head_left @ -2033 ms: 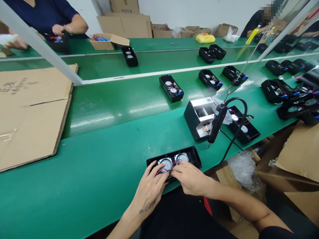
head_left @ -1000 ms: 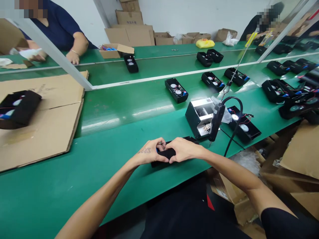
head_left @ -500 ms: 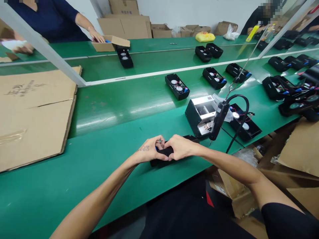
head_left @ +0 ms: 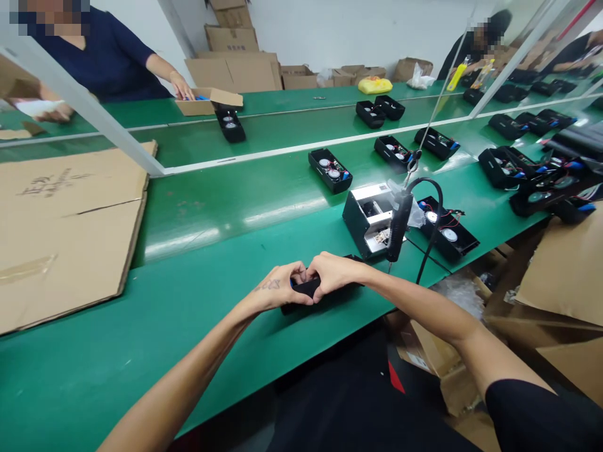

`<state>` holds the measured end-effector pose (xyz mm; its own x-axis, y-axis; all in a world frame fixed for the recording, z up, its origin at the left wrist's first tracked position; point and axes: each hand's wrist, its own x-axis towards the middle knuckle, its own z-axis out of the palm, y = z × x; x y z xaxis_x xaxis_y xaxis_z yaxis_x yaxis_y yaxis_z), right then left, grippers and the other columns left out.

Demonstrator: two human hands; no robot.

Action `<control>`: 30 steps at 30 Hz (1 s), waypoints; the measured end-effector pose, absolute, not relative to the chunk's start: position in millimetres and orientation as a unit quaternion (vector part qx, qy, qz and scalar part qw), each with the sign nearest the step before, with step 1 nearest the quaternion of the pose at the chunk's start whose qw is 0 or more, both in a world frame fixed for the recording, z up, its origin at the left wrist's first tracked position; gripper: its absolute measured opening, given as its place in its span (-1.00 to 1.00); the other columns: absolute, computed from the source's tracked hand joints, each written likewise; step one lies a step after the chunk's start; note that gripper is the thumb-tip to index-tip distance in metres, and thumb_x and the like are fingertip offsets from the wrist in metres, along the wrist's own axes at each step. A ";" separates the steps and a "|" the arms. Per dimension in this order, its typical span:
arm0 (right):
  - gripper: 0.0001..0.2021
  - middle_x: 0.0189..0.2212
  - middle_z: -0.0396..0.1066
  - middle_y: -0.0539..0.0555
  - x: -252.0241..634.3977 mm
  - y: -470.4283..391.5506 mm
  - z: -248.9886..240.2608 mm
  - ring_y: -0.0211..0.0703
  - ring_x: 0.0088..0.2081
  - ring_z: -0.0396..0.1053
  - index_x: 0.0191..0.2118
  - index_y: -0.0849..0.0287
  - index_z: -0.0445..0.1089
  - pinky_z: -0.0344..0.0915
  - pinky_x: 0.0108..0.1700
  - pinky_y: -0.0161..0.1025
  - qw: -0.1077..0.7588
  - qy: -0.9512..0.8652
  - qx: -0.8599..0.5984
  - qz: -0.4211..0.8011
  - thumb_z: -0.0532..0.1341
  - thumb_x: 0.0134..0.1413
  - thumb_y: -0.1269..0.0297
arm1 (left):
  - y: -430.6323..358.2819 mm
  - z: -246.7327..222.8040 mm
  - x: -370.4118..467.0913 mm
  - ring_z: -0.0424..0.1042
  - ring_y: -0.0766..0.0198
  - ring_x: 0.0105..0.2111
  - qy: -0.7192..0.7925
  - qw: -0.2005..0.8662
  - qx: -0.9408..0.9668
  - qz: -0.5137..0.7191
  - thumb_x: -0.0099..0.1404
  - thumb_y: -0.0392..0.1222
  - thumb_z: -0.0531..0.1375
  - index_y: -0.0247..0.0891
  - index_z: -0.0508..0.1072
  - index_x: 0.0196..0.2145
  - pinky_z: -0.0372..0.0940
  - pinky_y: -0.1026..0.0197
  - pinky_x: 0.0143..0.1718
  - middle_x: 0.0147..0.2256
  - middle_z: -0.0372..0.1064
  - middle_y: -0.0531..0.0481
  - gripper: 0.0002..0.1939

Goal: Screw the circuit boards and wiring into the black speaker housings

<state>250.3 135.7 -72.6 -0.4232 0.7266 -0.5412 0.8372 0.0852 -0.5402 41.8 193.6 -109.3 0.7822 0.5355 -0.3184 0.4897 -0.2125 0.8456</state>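
Both hands are meeting over a black speaker housing [head_left: 325, 294] that is sitting on the near green bench [head_left: 202, 295], close to its front edge and straight ahead of the person. The left hand [head_left: 277, 290] is curling around the housing's left part, thumb on the near side and fingers over the top; the right hand [head_left: 332, 275] is curling around the middle in the same way, so both are clamped on it with their fingertips touching above it. A bit of blue is showing between the fingers; what it is cannot be told.

The housing's long axis is running left to right, rising slightly toward the right, and only its right end is showing past the right hand. Neither hand is nearer than the other.

Just beyond and to the right, a hanging electric screwdriver [head_left: 396, 227] is dangling tip down, near the right hand, well apart from the left. Behind it a black-and-white box [head_left: 365, 216] is standing, and another open housing [head_left: 447, 231] is lying to the right. On the far side, another worker's hand [head_left: 181, 88] is reaching into a cardboard box [head_left: 207, 100].
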 end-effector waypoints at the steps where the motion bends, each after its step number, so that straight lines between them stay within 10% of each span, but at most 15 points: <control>1: -0.50 -0.42 0.31 -0.02 249.3 136.6 -73.6 -0.65 -0.43 0.00 -0.11 0.38 0.55 -0.20 -0.33 -0.52 0.068 0.732 0.535 -0.417 0.43 0.05 -0.01 | 194.2 -110.3 42.5 0.36 0.29 -0.36 0.333 0.538 0.774 0.022 -0.10 0.06 0.53 -0.26 0.39 -0.32 0.17 0.26 -0.34 -0.38 0.42 0.10 -0.47; 11: -0.62 -0.21 0.44 -0.02 246.0 99.6 -68.9 -0.51 -0.29 0.22 0.08 -0.01 0.58 -0.04 -0.15 -0.50 0.029 0.761 0.557 -0.331 0.37 0.14 0.11 | 179.4 -112.9 41.4 0.30 0.30 -0.39 0.338 0.528 0.778 0.041 -0.09 -0.02 0.55 -0.25 0.35 -0.31 0.15 0.25 -0.33 -0.40 0.38 0.13 -0.46; 15: -0.57 0.08 0.40 0.01 281.1 58.2 -73.2 -0.47 0.15 0.36 0.18 0.13 0.51 0.24 0.20 -0.50 -0.299 0.732 0.585 -0.182 0.36 0.24 0.16 | 139.6 -131.4 25.4 0.45 0.17 -0.27 0.312 0.393 0.860 0.090 0.05 -0.20 0.50 -0.22 0.45 -0.25 0.26 0.16 -0.21 -0.29 0.50 0.06 -0.63; 19: -0.50 0.05 0.37 0.15 337.8 42.7 -96.5 -0.50 0.05 0.33 0.09 0.39 0.41 0.30 0.03 -0.53 -0.527 0.451 0.713 0.106 0.31 0.29 0.02 | 100.6 -154.4 14.5 0.45 0.12 -0.21 0.228 0.203 0.924 0.229 0.13 -0.42 0.40 -0.16 0.50 -0.11 0.30 0.12 -0.18 -0.21 0.53 0.01 -0.62; 24: -0.17 0.11 0.36 0.22 390.4 60.7 -126.5 -0.42 0.06 0.39 0.33 0.38 0.28 0.37 0.09 -0.47 -0.518 0.390 0.760 -0.049 0.35 0.17 -0.18 | 86.7 -154.6 14.2 0.43 0.12 -0.10 0.178 0.176 0.926 0.283 0.38 -0.45 0.18 -0.19 0.44 -0.05 0.31 0.08 -0.01 -0.22 0.52 0.00 -0.75; 30: -0.31 -0.26 0.38 0.10 378.2 45.1 -138.9 -0.56 -0.28 0.34 0.08 0.46 0.32 0.38 -0.10 -0.55 -0.580 0.382 0.714 -0.091 0.35 0.11 -0.11 | 80.6 -149.9 13.8 0.46 0.17 -0.06 0.178 0.126 0.933 0.286 0.49 -0.42 0.12 -0.21 0.45 -0.02 0.33 0.15 -0.04 -0.17 0.53 -0.01 -0.78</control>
